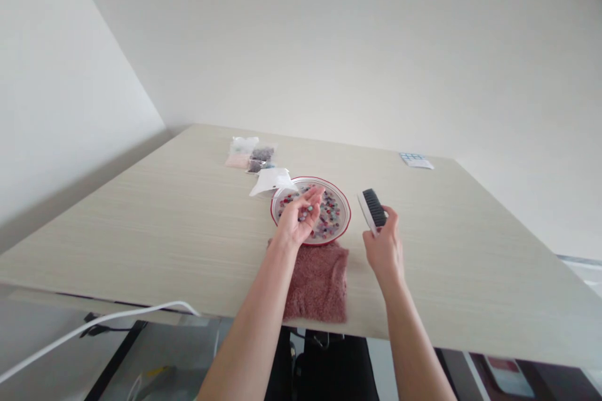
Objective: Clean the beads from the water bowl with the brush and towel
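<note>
On the table [141, 219] stand one plate [348, 216] of beads [332, 213] too many to count, one pink towel [317, 282] at its 6 o'clock, about three small bags [251, 155] at 11 and one card [416, 160] at 2. The left hand [298, 216] hovers palm-up over the plate, fingers loosely curled round a few beads. The right hand [384, 247], at 3 o'clock, is clamped on one brush [374, 208], bristles up.
</note>
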### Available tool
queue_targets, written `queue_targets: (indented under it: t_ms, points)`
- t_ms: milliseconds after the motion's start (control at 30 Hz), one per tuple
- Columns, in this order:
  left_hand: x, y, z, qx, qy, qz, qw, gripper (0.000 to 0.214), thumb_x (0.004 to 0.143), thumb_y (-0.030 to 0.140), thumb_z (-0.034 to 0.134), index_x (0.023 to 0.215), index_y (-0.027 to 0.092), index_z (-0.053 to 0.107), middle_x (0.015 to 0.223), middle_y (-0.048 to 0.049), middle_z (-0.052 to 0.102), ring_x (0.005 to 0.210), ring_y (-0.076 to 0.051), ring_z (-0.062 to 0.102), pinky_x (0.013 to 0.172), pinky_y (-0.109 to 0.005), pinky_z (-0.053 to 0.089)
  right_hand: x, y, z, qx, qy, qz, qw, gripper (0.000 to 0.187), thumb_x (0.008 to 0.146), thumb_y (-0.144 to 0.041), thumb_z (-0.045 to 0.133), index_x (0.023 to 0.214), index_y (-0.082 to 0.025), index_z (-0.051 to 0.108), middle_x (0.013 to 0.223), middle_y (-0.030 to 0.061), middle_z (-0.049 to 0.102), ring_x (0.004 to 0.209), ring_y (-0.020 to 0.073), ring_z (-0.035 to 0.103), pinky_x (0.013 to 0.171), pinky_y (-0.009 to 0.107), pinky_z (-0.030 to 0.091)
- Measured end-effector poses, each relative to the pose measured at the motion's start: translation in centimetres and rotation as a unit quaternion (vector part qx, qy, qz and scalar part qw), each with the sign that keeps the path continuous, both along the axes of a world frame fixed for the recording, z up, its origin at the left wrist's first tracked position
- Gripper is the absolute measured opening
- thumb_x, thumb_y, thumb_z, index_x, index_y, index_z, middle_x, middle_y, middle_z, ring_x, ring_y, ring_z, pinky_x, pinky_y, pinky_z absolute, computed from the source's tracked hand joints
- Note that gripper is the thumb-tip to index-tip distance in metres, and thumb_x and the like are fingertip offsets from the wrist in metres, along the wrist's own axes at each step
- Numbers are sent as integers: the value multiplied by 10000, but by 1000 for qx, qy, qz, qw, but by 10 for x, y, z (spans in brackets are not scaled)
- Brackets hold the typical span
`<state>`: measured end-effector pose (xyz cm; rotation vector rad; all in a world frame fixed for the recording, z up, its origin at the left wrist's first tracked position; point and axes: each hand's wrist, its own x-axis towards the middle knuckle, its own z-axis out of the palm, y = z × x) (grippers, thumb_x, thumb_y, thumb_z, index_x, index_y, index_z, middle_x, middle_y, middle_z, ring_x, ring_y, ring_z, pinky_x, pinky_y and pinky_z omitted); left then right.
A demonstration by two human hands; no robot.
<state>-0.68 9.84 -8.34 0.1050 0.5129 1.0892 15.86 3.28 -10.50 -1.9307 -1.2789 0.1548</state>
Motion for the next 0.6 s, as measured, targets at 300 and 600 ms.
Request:
queue_targets:
  t_ms: [300, 600]
  points:
    - [3, 4, -7, 29, -14, 67, 997, 311, 710, -38, 408, 889, 120, 608, 922, -65, 679, 899, -119, 628, 779, -223, 508, -50, -8, 45, -35, 431, 203, 879, 652, 777, -413, 490, 1354, -220, 254, 521, -75, 516, 353, 78, 436, 332, 176, 352]
    - [2, 6, -9, 58, 68, 97, 991, 285, 821, 231, 372, 914, 150, 629, 842, -48, 683, 864, -159, 625, 726, -251, 508, -93, -17, 47, -104, 548, 235, 796, 644, 825, -350, 427, 1392, -288, 128, 488, -80, 511, 253, 68, 384, 237, 155, 264]
